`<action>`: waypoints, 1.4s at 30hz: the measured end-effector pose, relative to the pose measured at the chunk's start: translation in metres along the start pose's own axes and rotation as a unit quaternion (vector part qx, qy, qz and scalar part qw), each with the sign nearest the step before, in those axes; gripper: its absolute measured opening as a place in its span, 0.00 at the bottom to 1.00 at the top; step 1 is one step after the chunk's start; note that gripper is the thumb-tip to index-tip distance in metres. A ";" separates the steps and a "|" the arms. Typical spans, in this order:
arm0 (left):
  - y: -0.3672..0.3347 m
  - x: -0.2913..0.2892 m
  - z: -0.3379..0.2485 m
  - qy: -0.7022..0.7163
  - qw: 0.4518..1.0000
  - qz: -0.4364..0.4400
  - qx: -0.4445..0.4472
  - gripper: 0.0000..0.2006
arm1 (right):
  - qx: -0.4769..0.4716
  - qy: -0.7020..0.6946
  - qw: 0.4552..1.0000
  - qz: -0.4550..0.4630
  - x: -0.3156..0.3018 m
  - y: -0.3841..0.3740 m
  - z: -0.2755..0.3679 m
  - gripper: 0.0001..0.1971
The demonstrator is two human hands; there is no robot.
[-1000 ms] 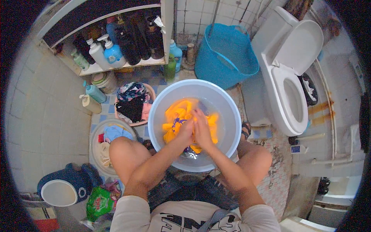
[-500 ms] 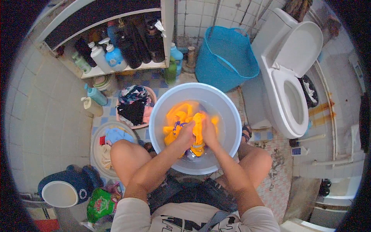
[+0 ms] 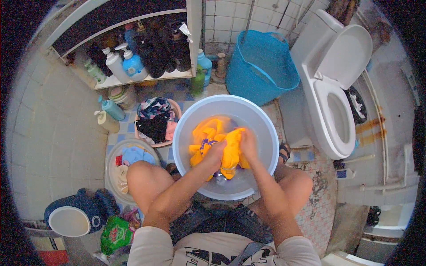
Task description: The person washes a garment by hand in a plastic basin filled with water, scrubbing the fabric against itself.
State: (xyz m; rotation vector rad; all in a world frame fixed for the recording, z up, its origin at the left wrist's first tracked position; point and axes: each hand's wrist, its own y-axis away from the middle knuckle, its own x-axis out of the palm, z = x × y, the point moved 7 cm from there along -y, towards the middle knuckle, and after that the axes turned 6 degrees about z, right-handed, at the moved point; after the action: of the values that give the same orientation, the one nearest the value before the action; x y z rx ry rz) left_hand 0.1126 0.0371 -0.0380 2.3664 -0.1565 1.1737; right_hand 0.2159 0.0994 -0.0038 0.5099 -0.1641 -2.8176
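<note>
Between my knees stands a large pale-blue basin (image 3: 181,164) with some water in it. A wet yellow garment with purple markings (image 3: 206,128) lies bunched in the water. My left hand (image 3: 216,153) is closed on a fold of this garment near the basin's middle. Just to its right, my right hand (image 3: 247,145) grips another part, so a stretch of yellow cloth is gathered between the two. The fingers of both hands are partly hidden by the cloth and slightly blurred.
Left of the basin are a pink tub of dark clothes (image 3: 175,108) and a round basin of light clothes (image 3: 111,177). A blue bucket (image 3: 259,66) stands behind, with a toilet (image 3: 333,111) at right. Bottles (image 3: 133,66) fill a shelf at far left.
My right hand has moved slightly right, away from my left hand. More of the yellow cloth now shows spread between them.
</note>
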 end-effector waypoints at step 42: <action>0.003 -0.001 -0.001 -0.020 1.000 -0.007 -0.001 0.21 | -0.071 -0.007 0.997 -0.008 0.003 0.004 -0.012 0.17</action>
State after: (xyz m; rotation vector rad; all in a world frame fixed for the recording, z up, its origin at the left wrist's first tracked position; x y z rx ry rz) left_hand 0.1105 0.0344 -0.0366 2.3871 -0.1537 1.1199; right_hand 0.2186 0.0944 -0.0157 0.4601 0.0372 -2.8229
